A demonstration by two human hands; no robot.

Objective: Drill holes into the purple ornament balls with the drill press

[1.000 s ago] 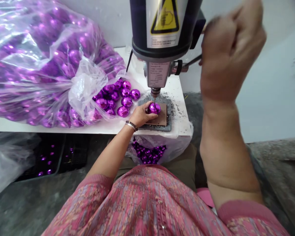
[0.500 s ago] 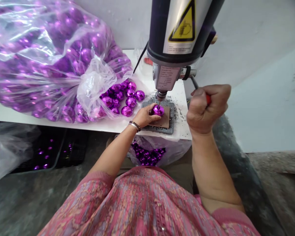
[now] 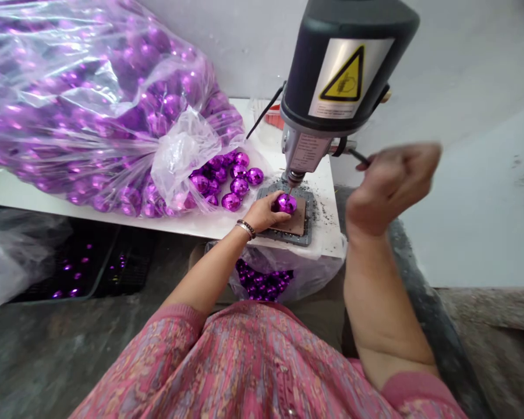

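My left hand (image 3: 267,213) pinches a shiny purple faceted ball (image 3: 287,203) between thumb and fingers, over a brown board (image 3: 293,223) on the drill press's grey base (image 3: 304,239). Right above the ball is the chuck (image 3: 296,177) of the black and grey drill press (image 3: 317,125), its thin bit at the ball's top. My right hand (image 3: 390,183), blurred by motion, is closed round the end of the press's lever (image 3: 358,156). Several loose purple balls (image 3: 239,187) lie left of the base, at the mouth of a big clear bag (image 3: 187,145).
Dark shavings lie on the white table (image 3: 324,233) around the base. Below its front edge hangs an open plastic bag (image 3: 318,273) with small purple balls. Black crates (image 3: 126,265) stand on the floor at left. A red basket (image 3: 274,116) is behind the press.
My right hand has swung outward and slightly up with the lever. The view has shifted, so the press and table sit lower and further right. My left hand still holds the ball.
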